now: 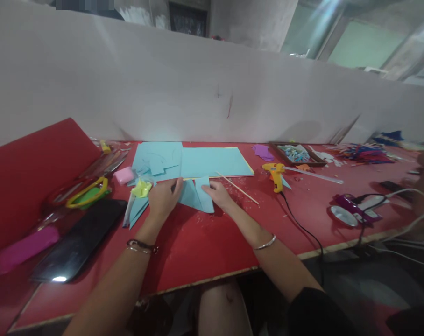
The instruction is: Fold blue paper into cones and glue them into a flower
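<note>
Both hands are over the red table. My right hand [219, 195] pinches a small light-blue piece of paper [205, 201] between thumb and fingers. My left hand [163, 198] is closed at the left edge of another light-blue piece of paper [189, 196], which meets the first one; its fingertips are partly hidden. Just behind them lie large light-blue sheets [212, 161] with loose cut pieces on the left one. A thin wooden stick [242, 190] rests right of my right hand. Crumpled yellow-green material [141, 188] and more blue paper [138, 212] lie beside my left hand.
A yellow glue gun [277, 176] with a black cord lies to the right, near a tray of scraps [296, 154] and a purple hair dryer [355, 210]. On the left are a black phone [82, 240], yellow-handled scissors [88, 192] and a pink block [123, 175]. A white partition [163, 84] stands behind.
</note>
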A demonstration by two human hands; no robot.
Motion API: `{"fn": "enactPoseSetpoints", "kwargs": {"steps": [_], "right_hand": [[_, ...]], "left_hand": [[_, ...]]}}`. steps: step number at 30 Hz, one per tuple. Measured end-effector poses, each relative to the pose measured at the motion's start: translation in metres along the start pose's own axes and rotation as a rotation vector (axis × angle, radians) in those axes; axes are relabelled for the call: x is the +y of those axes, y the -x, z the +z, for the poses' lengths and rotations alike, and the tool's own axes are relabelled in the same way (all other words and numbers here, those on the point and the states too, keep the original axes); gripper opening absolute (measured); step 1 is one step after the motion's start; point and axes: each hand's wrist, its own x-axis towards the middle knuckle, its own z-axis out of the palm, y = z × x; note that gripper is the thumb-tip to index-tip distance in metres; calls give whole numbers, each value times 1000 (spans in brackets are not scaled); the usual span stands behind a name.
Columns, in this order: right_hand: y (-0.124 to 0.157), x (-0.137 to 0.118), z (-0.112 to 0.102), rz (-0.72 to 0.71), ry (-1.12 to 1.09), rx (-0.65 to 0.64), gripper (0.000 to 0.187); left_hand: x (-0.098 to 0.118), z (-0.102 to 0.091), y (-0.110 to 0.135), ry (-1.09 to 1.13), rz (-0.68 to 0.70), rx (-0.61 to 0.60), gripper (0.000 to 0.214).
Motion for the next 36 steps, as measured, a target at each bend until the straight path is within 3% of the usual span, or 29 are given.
{"fn": "enactPoseSetpoints", "kwargs": {"steps": [4, 7, 9, 14, 22, 27, 36], "right_hand": [[-2, -2, -3, -49, 29, 115, 25], [-1, -6, -5, -115, 121, 213, 28], [0, -7, -6, -162, 154, 258, 29], [3, -9, -4, -216, 243, 263, 34], [6, -8, 1, -156, 174, 186, 39], [6, -10, 3, -86, 71, 197, 40], [3, -6, 4, -91, -20, 248, 39]], "left_hand": [[-1, 7, -4, 468, -101, 170, 22], [2, 12, -7, 889, -269, 277, 27], [6, 15, -5, 1005, -347, 288, 29], [20, 19, 5, 947, -239, -43, 25], [13, 24, 4, 884, -310, 50, 29], [11, 26, 4, 787, -313, 77, 35], [8, 27, 0, 705, -355, 86, 40]]}}
